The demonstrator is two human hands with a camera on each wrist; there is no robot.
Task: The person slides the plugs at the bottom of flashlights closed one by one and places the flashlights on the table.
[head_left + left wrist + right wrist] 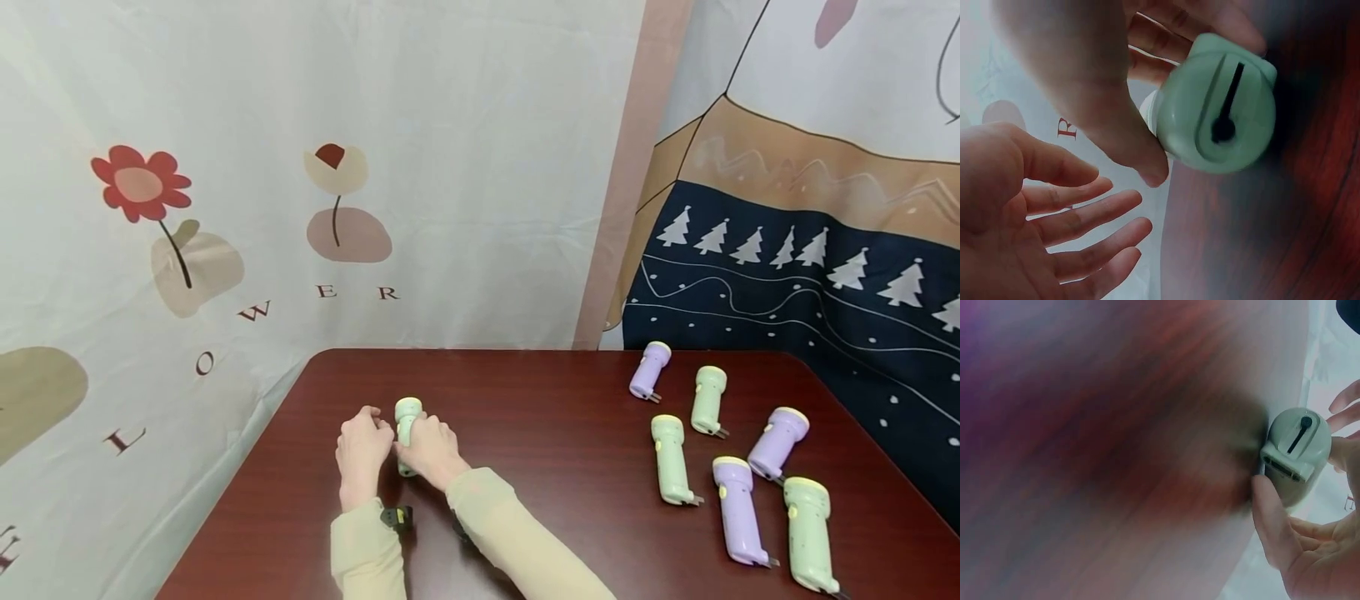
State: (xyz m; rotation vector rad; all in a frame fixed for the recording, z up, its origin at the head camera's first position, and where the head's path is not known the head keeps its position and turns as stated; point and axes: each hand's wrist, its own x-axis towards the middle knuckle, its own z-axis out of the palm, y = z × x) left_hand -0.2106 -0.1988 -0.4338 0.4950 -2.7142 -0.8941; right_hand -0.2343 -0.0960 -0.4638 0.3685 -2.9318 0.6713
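In the head view I have the person's right hand [432,450] gripping a pale green flashlight [407,410] over the left part of the desk [540,483], nearer its left edge than its right. The flashlight's yellow-rimmed head points to the far edge. Just to its left is the left hand [362,454]; from here I can't make out all its fingers. Along the right side I count six more flashlights: a purple flashlight [649,371] close to the far edge, a green one [708,400] near the far right corner, another green [671,460] and a purple [780,442] in front of those, then a purple [737,512] and a green [809,533] toward the near right corner.

On the left wrist view I see the left hand's fingers extended, loosely spread and holding nothing, apart from the flashlight. The right hand's thumb lies along its side, fingers across the other. Its slotted end [1235,94] faces me.

In the right wrist view that same end shows, with a fingertip against the flashlight beside the protruding block [1285,466]. I cannot tell whether the body touches the desk.
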